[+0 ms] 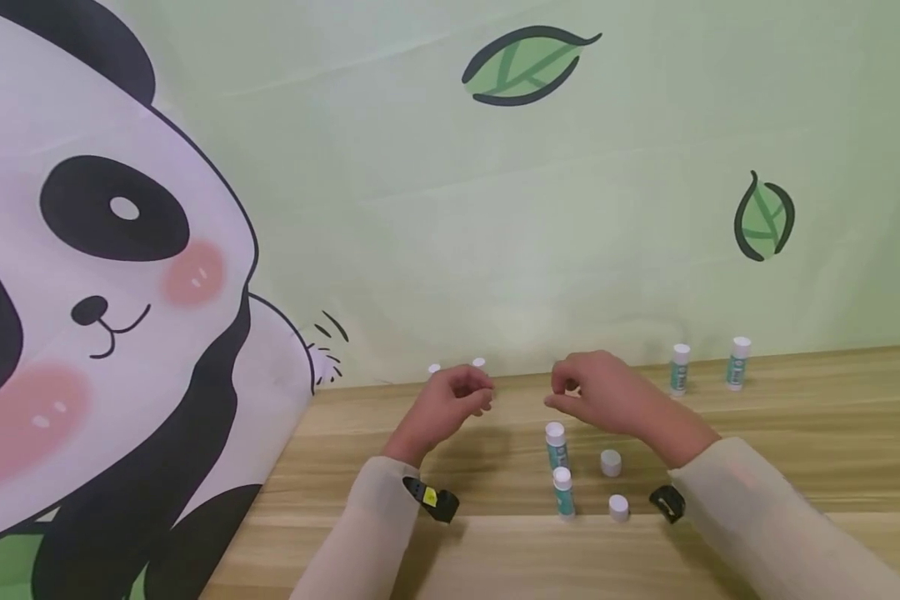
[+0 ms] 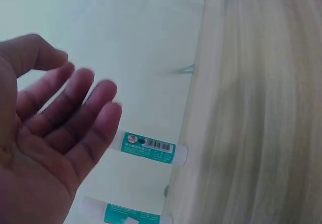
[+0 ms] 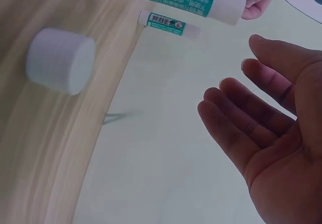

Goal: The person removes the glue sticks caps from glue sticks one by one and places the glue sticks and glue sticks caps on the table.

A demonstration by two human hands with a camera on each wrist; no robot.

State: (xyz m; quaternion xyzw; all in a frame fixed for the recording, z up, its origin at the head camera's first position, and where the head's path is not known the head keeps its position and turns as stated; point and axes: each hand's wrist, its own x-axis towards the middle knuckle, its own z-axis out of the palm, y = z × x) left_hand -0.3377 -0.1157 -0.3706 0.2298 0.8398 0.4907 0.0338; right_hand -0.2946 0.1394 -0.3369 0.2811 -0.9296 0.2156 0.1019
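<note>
Head view: both your hands are hovering over the table [image 1: 330, 475], left hand [image 1: 441, 407] and right hand [image 1: 606, 392] facing each other across a gap. Neither is pinching anything: left thumb and fingers are curving loosely, apart; right fingers are bending toward a thumb that isn't meeting them. Wrist views are agreeing, nothing showing in either palm. Six glue sticks are standing upright. Two are sitting between your forearms, a rear stick [image 1: 557, 452] and a front stick [image 1: 564, 502], overlapping in view, so can't tell whether they're touching. Just right of them, a rear cap [image 1: 611, 462] and a front cap [image 1: 618, 507] are resting loose. Farther right, near the wall cloth [image 1: 645, 250], an inner stick [image 1: 678, 372] and an outer stick [image 1: 737, 367] are standing apart. A left-side pair of sticks [image 2: 149, 149] is standing behind your left hand, mainly tops showing from the head. Step, by my reading: you are hanging between grips, middle sticks and loose caps looking like the work in hand. Whether those middle sticks are wearing caps isn't showing clearly. Next move is probably calling for one hand steadying a stick low, the other pinching a cap lightly; narrow bases are making tipping a risk.
</note>
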